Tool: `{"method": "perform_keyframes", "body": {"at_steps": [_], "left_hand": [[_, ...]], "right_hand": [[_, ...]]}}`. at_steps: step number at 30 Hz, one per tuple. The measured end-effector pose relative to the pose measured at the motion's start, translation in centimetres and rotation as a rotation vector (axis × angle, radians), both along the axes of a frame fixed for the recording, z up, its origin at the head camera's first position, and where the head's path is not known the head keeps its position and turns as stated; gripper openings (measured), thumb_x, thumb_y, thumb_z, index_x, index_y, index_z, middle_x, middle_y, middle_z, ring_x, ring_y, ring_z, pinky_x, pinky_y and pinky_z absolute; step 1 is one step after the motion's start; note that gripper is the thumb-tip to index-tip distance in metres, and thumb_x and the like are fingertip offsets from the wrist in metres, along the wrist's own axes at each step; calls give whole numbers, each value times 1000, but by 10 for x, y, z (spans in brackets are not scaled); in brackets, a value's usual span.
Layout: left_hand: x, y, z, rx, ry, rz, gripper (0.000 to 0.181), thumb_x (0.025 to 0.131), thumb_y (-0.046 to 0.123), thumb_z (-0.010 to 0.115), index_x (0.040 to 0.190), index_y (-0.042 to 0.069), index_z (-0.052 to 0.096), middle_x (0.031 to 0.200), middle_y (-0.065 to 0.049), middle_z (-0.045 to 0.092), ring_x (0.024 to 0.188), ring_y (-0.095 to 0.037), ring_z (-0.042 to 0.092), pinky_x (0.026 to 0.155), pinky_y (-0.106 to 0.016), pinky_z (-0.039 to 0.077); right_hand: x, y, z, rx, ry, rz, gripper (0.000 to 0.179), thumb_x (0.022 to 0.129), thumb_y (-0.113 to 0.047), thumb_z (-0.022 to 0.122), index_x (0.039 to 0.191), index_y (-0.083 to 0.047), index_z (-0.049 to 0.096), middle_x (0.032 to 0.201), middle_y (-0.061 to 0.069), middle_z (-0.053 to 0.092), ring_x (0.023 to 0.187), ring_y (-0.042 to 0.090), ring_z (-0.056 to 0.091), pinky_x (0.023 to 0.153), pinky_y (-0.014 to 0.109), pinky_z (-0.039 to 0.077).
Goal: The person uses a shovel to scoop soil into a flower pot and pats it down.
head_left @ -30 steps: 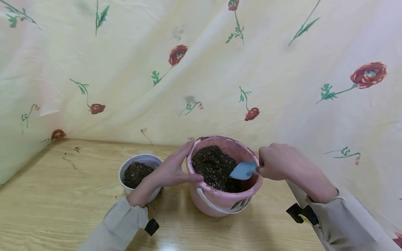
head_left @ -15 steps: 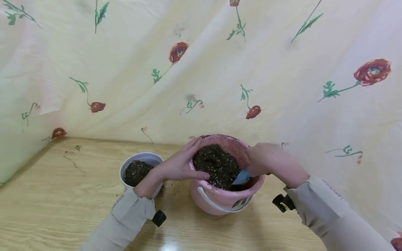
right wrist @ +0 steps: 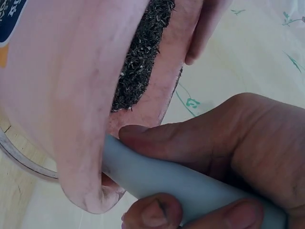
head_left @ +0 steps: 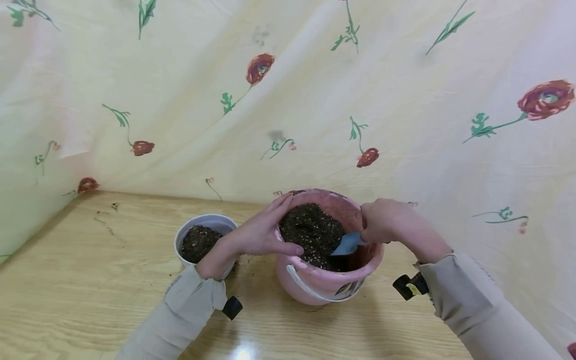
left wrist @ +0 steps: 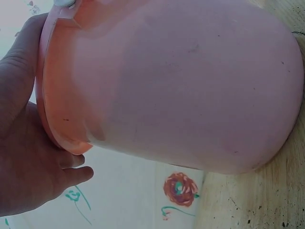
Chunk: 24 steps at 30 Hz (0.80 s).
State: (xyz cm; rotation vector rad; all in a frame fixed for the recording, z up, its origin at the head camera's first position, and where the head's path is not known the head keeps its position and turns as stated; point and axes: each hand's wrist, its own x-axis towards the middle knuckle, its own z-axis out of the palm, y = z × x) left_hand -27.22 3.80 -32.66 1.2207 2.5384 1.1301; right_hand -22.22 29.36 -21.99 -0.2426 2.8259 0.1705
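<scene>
A pink bucket (head_left: 310, 292) stands on the table, partly filled with dark potting soil (head_left: 310, 235). At its left rim my left hand (head_left: 261, 232) holds on, thumb over the near side and fingers toward the far side. The left wrist view shows that hand (left wrist: 28, 133) against the rim, above the bucket's smooth outer wall (left wrist: 181, 86). My right hand (head_left: 387, 220) grips a small light-blue trowel (head_left: 347, 244), whose blade is inside the bucket at the soil's right edge. Close up, thumb and fingers wrap the trowel's handle (right wrist: 162, 176).
Left of the bucket, a white pot (head_left: 181, 255) with soil in it stands partly behind my left forearm. Crumbs of soil lie on the wooden table (head_left: 90, 285). The bucket's white handle (head_left: 302, 285) hangs down in front. A flowered cloth (head_left: 189, 120) hangs behind.
My right hand has moved left and the trowel has gone down into the bucket, then risen slightly. The left hand stays at the rim. The whole view has shifted a little.
</scene>
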Motion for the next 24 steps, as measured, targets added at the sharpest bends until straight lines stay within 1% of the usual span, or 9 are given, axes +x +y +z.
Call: {"method": "perform_keyframes", "body": {"at_steps": [2,3,7,9,13,17,20,24], "left_hand": [[0,0,0,-5,-2,1,116,77,49,77,156,13,0,161,1,-7,145,-31,13,114,-50,22],[0,1,0,-5,-3,1,116,77,49,77,156,13,0,161,1,-7,145,-31,13,114,-50,23],[0,1,1,2,-8,-4,116,77,48,78,156,13,0,161,1,-7,145,-30,12,114,-50,22],[0,1,1,5,-11,-9,116,77,47,78,156,14,0,161,2,-7,146,-30,11,114,-50,22],[0,1,1,13,-23,-12,116,77,46,79,156,14,0,161,1,-7,146,-29,10,115,-49,21],[0,1,1,14,-30,-14,116,77,45,79,156,16,0,161,1,-7,146,-28,10,115,-48,21],[0,1,0,7,-36,-17,115,77,46,78,156,17,-1,161,2,-8,146,-28,10,115,-48,22],[-1,1,1,12,-44,-20,114,78,45,78,156,18,-1,161,5,-8,146,-26,10,114,-47,23]], "right_hand": [[0,1,1,-1,17,18,16,79,-13,65,68,-11,54,61,-1,52,56,15,48,52,33,43],[0,2,0,-8,21,27,14,79,-12,65,69,-11,55,62,0,52,57,15,48,49,28,38],[1,1,0,-10,54,45,8,78,-13,67,75,-11,59,68,0,56,62,17,50,50,29,40],[2,1,-1,-13,66,48,8,77,-13,68,75,-11,61,68,0,57,62,17,50,51,30,40],[1,-1,-3,-9,86,72,9,78,-15,68,71,-13,63,66,-2,57,61,16,50,49,29,40],[0,-6,-7,-2,120,101,12,79,-19,71,72,-14,62,67,-2,58,62,16,51,51,30,43],[1,-9,-9,-6,141,112,16,79,-20,72,72,-13,59,66,-1,57,62,17,51,51,31,42],[2,-9,-11,-55,154,115,20,79,-24,75,71,-13,60,65,-1,57,61,17,52,51,31,43]]}}
